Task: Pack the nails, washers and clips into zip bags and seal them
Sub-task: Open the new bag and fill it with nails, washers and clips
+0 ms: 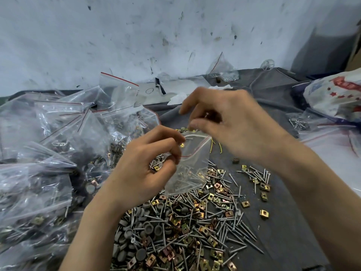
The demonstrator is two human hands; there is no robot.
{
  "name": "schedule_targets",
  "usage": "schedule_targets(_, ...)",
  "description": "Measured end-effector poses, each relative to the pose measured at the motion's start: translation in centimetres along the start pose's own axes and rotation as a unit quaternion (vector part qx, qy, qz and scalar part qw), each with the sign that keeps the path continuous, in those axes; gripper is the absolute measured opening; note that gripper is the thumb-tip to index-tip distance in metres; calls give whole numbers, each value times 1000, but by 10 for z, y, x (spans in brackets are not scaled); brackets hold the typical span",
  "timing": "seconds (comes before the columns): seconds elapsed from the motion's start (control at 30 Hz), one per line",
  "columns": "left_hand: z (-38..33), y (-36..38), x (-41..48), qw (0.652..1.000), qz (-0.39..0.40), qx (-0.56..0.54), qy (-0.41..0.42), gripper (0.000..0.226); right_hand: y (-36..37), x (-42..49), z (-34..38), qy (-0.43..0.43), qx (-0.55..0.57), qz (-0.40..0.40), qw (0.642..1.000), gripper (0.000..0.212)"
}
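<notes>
Left hand [144, 165] grip: thumb and curled fingers pinch the zip bag [192, 169] at its left edge by the red zip line, so the bag hangs there just above the pile with its mouth gaping upward; right hand [234, 122] sits just over the mouth, fingers curled, thumb and forefinger nearly meeting, blurred, cannot tell if that grip has a piece in it. Bag is thin clear film, soft and slick, light by itself but likely bottom-heavy from the nails [188, 179] lying in its lower corner; points could poke through, so best taken at the stiffer zip strip on both sides, not the film. Looks: small, transparent, creased, red line under the mouth. Below on the grey-cloth worktop [273, 89] a mixed heap of loose nails [230, 223], brass-coloured square clips [264, 213] and grey round washers [136, 222], all small, hard, probably quick to scatter. Filled bags [48, 153] piled at left, printed sack [336, 94] far right
</notes>
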State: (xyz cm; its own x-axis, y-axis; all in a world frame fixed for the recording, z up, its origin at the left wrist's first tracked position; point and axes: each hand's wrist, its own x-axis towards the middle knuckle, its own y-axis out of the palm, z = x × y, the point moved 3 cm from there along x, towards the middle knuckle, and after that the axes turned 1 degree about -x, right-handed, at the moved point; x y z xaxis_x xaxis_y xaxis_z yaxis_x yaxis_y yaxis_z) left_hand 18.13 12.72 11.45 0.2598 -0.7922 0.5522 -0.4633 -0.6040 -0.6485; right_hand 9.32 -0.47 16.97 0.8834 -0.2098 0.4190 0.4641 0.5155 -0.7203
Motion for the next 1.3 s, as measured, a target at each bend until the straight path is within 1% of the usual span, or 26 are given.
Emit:
schedule_targets(0.03, 0, 0, 0, 1000, -2, -1, 1, 19, 4, 1, 2, -8, -27, 37, 999, 24)
schedule_targets(0.1, -1, -1, 0, 1000, -6, 4, 4, 19, 10, 2, 2, -24, -58, 65, 996, 25)
schedule_targets(0.17, -1, -1, 0, 1000, -6, 8, 5, 19, 12, 1, 1, -23, -54, 58, 997, 24)
schedule_targets(0.23, -1, -2, 0, 1000, -4, 7, 3, 20, 11, -1, -3, -16, -37, 34, 999, 25)
schedule_targets(0.3, 0, -2, -1, 1000, -4, 7, -1, 21, 7, -4, -7, -18, -25, -16, 999, 26)
schedule_targets(0.37, 1, -3, -1, 1000, -6, 6, -8, 22, 3, -9, -14, -15, -5, -100, 995, 21)
schedule_targets(0.43, 1, -4, -1, 1000, -10, 3, -10, 22, 4, -16, -30, 14, 5, -189, 982, 10)
schedule_targets(0.47, 2, -5, -1, 1000, -13, 2, -12, 22, 8, -20, -41, 46, -2, -210, 977, 8)
schedule_targets(0.5, 2, -6, -1, 1000, -16, 2, -13, 22, 18, -23, -53, 92, -15, -194, 977, 9)
schedule_targets(0.53, 2, -7, -1, 1000, -18, 2, -13, 22, 32, -28, -66, 141, -25, -140, 980, 9)
schedule_targets(0.57, 3, -8, -1, 1000, -20, 2, -14, 21, 48, -35, -78, 184, -26, -70, 980, 7)
schedule_targets(0.6, 3, -8, -1, 1000, -24, 2, -13, 20, 66, -42, -87, 214, -22, -6, 977, 4)
schedule_targets(0.67, 4, -10, -2, 999, -29, 0, -12, 18, 96, -56, -100, 232, -36, 77, 969, 6)
schedule_targets(0.73, 5, -11, -2, 999, -32, -1, -13, 18, 115, -63, -106, 230, -80, 116, 963, 13)
schedule_targets(0.8, 5, -11, -3, 999, -34, 3, -15, 20, 124, -65, -107, 227, -123, 119, 959, 14)
schedule_targets(0.9, 5, -12, -3, 999, -36, 5, -12, 19, 129, -63, -104, 223, -192, 97, 951, 14)
schedule_targets(0.97, 5, -12, -3, 999, -36, 6, -10, 17, 132, -60, -102, 210, -214, 107, 948, 16)
schedule_targets(1.1, 4, -12, -3, 999, -33, 3, -8, 20, 139, -59, -101, 208, -195, 143, 948, 18)
schedule_targets(1.2, 2, -13, -3, 999, -32, -12, -3, 16, 144, -61, -101, 210, -207, 153, 943, 22)
schedule_targets(1.27, 1, -13, -3, 999, -33, -10, -2, 16, 145, -60, -103, 205, -188, 146, 949, 20)
schedule_targets(1.3, 2, -14, -4, 999, -34, -9, -3, 17, 143, -59, -104, 204, -169, 130, 956, 18)
